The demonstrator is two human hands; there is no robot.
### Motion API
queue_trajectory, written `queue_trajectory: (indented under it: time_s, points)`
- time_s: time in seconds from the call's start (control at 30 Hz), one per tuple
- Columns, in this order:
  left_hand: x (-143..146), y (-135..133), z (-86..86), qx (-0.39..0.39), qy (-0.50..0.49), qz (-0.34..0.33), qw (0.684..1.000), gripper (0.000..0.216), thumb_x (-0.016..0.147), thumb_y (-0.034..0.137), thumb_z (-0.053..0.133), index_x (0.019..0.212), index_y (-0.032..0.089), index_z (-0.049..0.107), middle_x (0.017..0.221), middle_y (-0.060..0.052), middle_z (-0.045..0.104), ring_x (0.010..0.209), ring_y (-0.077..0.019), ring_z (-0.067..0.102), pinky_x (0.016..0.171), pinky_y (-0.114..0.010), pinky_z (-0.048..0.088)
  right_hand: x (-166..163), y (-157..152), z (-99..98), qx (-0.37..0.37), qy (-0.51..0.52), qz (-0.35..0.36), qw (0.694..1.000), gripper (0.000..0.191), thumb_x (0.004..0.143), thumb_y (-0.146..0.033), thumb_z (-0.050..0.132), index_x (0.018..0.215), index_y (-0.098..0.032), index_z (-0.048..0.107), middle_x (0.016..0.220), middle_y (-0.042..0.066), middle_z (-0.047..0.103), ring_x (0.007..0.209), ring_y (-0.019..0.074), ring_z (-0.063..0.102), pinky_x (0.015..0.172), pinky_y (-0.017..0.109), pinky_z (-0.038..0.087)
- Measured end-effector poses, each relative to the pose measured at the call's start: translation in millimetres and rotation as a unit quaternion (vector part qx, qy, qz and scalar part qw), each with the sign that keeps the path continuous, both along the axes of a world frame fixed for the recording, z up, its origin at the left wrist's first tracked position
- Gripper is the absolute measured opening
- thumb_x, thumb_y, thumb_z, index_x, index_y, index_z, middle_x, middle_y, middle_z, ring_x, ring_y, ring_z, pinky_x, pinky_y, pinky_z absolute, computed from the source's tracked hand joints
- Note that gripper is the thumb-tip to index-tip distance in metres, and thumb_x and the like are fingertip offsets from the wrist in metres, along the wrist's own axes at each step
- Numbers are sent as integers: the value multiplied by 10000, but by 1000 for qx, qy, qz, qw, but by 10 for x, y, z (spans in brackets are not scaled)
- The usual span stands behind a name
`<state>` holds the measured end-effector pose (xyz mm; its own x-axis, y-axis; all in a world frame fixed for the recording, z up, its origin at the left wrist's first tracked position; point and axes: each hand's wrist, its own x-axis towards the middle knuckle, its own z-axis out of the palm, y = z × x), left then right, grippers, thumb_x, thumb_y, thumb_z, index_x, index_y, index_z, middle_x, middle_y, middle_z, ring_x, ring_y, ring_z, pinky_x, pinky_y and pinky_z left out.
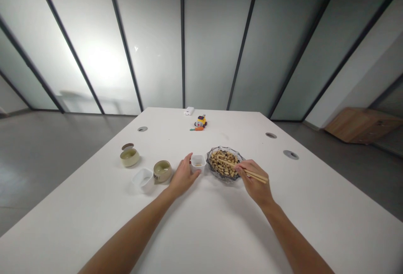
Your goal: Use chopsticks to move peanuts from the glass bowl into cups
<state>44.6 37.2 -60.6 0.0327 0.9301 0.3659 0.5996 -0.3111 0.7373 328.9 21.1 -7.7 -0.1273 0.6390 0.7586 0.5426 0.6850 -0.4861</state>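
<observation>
My left hand (183, 177) is closed around the side of a small white plastic cup (198, 160), thumb in front and fingers behind. A little something tan shows inside the cup, too small to make out. Just right of it stands a scalloped glass bowl (224, 178) full of tan nuts (225, 161) mixed with darker bits. In my right hand (256, 183) is a pair of wooden chopsticks (255, 176), slanting left over the bowl. Their tips lie among the nuts; whether they pinch one I cannot tell.
Left of my left hand stand an olive-green ceramic cup (163, 171), a white plastic container (143, 180) and another green ceramic bowl (129, 157). Farther back are a toy truck (200, 121), an orange toy carrot (199, 129) and a white box (189, 110). Round grommets (291, 155) interrupt the white table (201, 232).
</observation>
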Motion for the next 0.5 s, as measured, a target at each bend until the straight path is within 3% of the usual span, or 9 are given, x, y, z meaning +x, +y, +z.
queue_trajectory:
  time_s: [0.3,0.5]
  points:
    - [2,-16,15,-21,11,-3,1000,718,881,272,722,1526,149,433,1461,-167,608,1363,-303,569,1174,-455,425,38,14,36,49,-7,-50,997,273,1038,-395,598,893,-231,761,833,41,727,768,189,689,720,312,553]
    - [6,-51,60,-37,21,-8,999,750,888,313,722,1546,133,413,1544,-182,540,1449,-312,501,1226,-445,376,31,-17,69,34,68,-90,993,315,1039,-426,589,872,-224,763,841,39,719,783,194,683,739,327,550]
